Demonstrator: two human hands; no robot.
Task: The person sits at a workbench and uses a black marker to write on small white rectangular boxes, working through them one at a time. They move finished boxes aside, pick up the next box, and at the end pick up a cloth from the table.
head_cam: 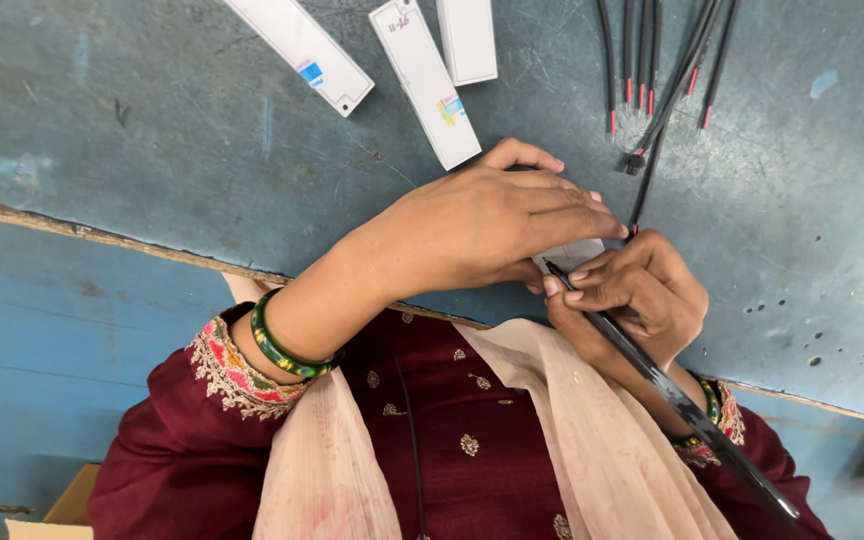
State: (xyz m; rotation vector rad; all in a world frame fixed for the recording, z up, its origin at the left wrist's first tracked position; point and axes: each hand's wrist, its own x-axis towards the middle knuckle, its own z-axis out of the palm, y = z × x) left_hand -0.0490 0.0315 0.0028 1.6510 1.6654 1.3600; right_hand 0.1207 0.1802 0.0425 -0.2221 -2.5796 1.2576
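Small white plate (574, 254): left hand (497, 225) clasps it from above, right hand (637, 290) grips black tool (672, 390) against it (3 white plates (424, 80) beyond, black cables (652, 70) right) on counter (202, 160).

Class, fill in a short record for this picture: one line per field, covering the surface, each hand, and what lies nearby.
Surface: scratched blue-grey worktable
Left hand: laid over a small white flat piece, covering most of it
Right hand: grips a long black tool, tip at the white piece
Nearby, top: three white rectangular casings
Nearby, top right: black wires with red ends
Wrists: green bangles
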